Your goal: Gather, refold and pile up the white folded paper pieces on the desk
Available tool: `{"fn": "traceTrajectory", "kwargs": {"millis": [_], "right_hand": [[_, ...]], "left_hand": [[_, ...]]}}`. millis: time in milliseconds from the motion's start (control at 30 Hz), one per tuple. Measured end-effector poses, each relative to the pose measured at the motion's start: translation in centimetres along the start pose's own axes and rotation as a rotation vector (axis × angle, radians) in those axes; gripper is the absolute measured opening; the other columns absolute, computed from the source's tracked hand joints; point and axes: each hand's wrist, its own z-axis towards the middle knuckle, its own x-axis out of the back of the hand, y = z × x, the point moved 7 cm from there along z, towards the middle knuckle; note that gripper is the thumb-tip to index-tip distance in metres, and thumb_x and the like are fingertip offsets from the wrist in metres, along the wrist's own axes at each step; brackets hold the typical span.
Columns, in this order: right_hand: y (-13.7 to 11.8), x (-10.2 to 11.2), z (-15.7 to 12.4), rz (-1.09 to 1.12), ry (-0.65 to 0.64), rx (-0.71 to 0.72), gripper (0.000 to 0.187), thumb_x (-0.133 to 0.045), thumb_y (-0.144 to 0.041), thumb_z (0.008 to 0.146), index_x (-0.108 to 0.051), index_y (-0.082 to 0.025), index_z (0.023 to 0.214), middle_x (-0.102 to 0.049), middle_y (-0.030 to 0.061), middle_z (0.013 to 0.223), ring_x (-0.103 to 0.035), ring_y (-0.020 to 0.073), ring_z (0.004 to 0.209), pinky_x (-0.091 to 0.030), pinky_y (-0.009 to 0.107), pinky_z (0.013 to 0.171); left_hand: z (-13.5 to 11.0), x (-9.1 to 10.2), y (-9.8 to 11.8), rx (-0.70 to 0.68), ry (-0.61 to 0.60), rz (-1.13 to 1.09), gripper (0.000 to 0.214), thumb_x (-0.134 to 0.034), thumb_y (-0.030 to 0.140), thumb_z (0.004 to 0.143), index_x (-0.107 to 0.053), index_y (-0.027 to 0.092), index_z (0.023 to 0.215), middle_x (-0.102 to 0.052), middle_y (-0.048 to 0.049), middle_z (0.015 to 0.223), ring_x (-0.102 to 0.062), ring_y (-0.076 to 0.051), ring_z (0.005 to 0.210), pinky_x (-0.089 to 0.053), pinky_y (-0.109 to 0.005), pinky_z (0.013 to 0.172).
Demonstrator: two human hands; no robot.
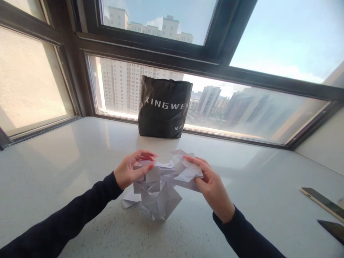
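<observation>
Several folded white paper pieces (pixel 162 200) are heaped on the pale countertop in front of me. My left hand (pixel 133 170) is at the heap's upper left, its thumb and fingers closed around the edge of a folded sheet (pixel 163 165). On the other side, my right hand (pixel 212 184) grips folded paper (pixel 188 173), thumb below and fingers on top. The two hands' papers overlap in the middle, and I cannot tell whether they are joined. At the lower left a loose folded piece (pixel 131 199) lies flat on the surface.
Behind the papers a black bag (pixel 165 111) with white lettering stands upright near the window. Two dark flat devices that look like phones, one with a gold edge (pixel 324 204) and one black (pixel 333 231), lie at the right. Dark window frames (pixel 158 55) border the countertop (pixel 80 161).
</observation>
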Motion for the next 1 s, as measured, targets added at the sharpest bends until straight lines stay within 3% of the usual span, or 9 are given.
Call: {"fn": "traceTrajectory", "kwargs": {"millis": [100,167,333,467,567,633,800,900,1000], "right_hand": [[-1.1,-0.7,-0.3,-0.045,-0.177,0.003,0.050,-0.043,-0.014,0.068,-0.044,-0.019,0.118,-0.040,0.0073,0.127,-0.035,0.0203,0.118,-0.028,0.038,0.097],[-1.5,-0.9,-0.5,-0.144,-0.272,-0.019,0.046,-0.046,-0.019,0.070,-0.047,-0.020,0.116,-0.035,0.0074,0.131,-0.030,0.0221,0.121,-0.021,0.042,0.100],[-0.9,-0.6,-0.7,-0.400,-0.406,-0.074,0.035,-0.051,-0.033,0.074,-0.053,-0.023,0.108,-0.036,0.0069,0.131,-0.033,0.0235,0.120,-0.024,0.042,0.099],[1.5,-0.7,-1.2,-0.530,-0.517,-0.100,0.060,-0.057,-0.043,0.069,-0.040,-0.021,0.122,-0.039,0.0112,0.128,-0.036,0.0254,0.117,-0.028,0.042,0.096],[3.3,-1.8,-1.8,-0.575,-0.620,-0.147,0.086,-0.066,-0.042,0.058,-0.027,-0.017,0.130,-0.042,0.0151,0.125,-0.040,0.0284,0.113,-0.031,0.043,0.093],[3.7,-3.0,-2.1,-0.539,-0.656,-0.152,0.087,-0.068,-0.032,0.056,-0.027,-0.016,0.131,-0.042,0.0148,0.125,-0.041,0.0281,0.111,-0.032,0.041,0.092],[3.1,-4.2,-1.6,-0.361,-0.502,-0.182,0.069,-0.058,-0.009,0.060,-0.035,-0.017,0.125,-0.058,0.0093,0.107,-0.057,0.0204,0.083,-0.044,0.036,0.077],[2.2,-3.1,-0.9,-0.144,-0.326,-0.194,0.058,-0.057,-0.017,0.067,-0.036,-0.017,0.121,-0.061,0.0066,0.095,-0.059,0.0178,0.073,-0.046,0.035,0.072],[1.4,-2.2,-0.5,0.164,-0.239,-0.203,0.060,-0.052,-0.034,0.076,-0.024,-0.017,0.126,-0.060,0.0076,0.099,-0.058,0.0194,0.087,-0.047,0.034,0.075]], "left_hand": [[0.5,0.4,0.1,0.047,-0.099,-0.031,0.027,-0.044,0.033,0.079,-0.055,0.012,0.092,-0.064,-0.0047,0.070,-0.060,-0.020,0.076,-0.044,-0.035,0.076],[0.8,1.0,-0.2,0.073,-0.109,0.061,0.028,-0.040,0.033,0.079,-0.056,0.012,0.089,-0.063,-0.0041,0.066,-0.060,-0.020,0.072,-0.044,-0.035,0.074],[-0.3,1.1,-2.1,0.088,-0.192,0.533,0.036,-0.047,0.043,0.073,-0.058,0.016,0.094,-0.062,-0.0076,0.096,-0.056,-0.023,0.089,-0.040,-0.035,0.080],[-2.6,-0.5,-4.5,0.088,-0.328,0.728,0.067,-0.054,0.061,0.059,-0.051,0.019,0.111,-0.058,-0.0114,0.106,-0.054,-0.030,0.092,-0.039,-0.040,0.081],[-3.1,-2.0,-5.8,0.056,-0.380,0.739,0.074,-0.063,0.054,0.055,-0.046,0.016,0.115,-0.056,-0.0127,0.106,-0.052,-0.029,0.093,-0.038,-0.040,0.082],[-2.9,-3.1,-6.2,0.049,-0.381,0.638,0.069,-0.066,0.042,0.057,-0.042,0.015,0.117,-0.055,-0.0111,0.103,-0.052,-0.026,0.092,-0.039,-0.036,0.082],[-2.1,-4.7,-5.8,0.102,-0.318,0.298,0.064,-0.067,0.025,0.058,-0.040,0.019,0.115,-0.051,-0.0072,0.099,-0.052,-0.022,0.089,-0.043,-0.032,0.077],[-1.7,-4.6,-4.6,0.182,-0.291,0.028,0.061,-0.064,0.028,0.063,-0.037,0.020,0.117,-0.051,-0.0067,0.102,-0.055,-0.019,0.082,-0.046,-0.029,0.069],[-1.0,-3.3,-3.0,0.223,-0.246,-0.178,0.062,-0.062,0.035,0.064,-0.035,0.019,0.118,-0.049,-0.0084,0.109,-0.056,-0.019,0.085,-0.046,-0.029,0.070]]}}
